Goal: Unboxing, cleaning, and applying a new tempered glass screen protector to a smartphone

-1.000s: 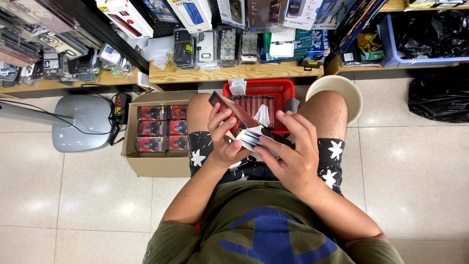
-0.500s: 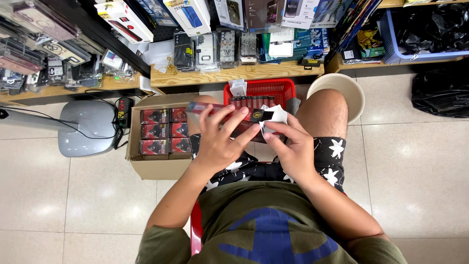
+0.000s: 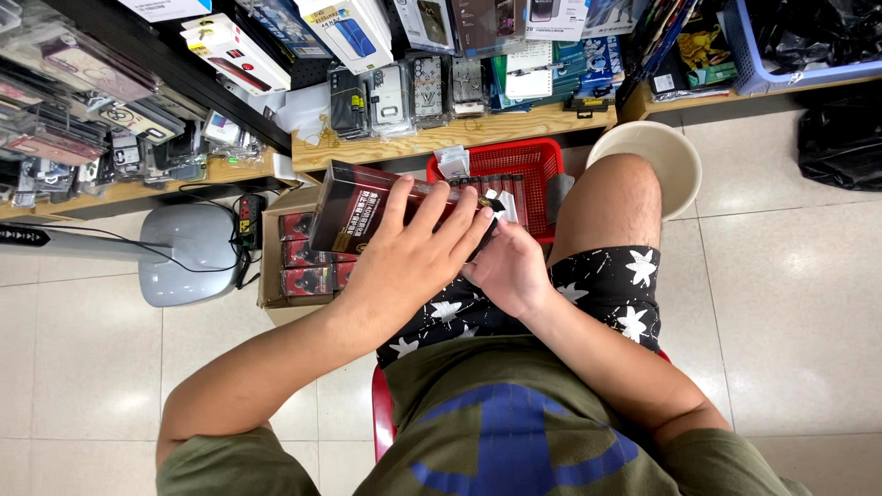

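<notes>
Dark maroon flat rectangular cardboard box (image 3: 354, 207): long axis near-horizontal, tilted slightly, far end toward upper-left. Left hand (image 3: 413, 253) splayed flat over it, gripping. Right hand (image 3: 507, 271) curled at box's right end; grip unclear.

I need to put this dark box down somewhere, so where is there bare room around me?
Bare floor tiles lie on the right side, between the white bucket and black bag. More tiles lie below the grey fan base. The wooden shelf, red basket and cardboard carton are crowded.
</notes>
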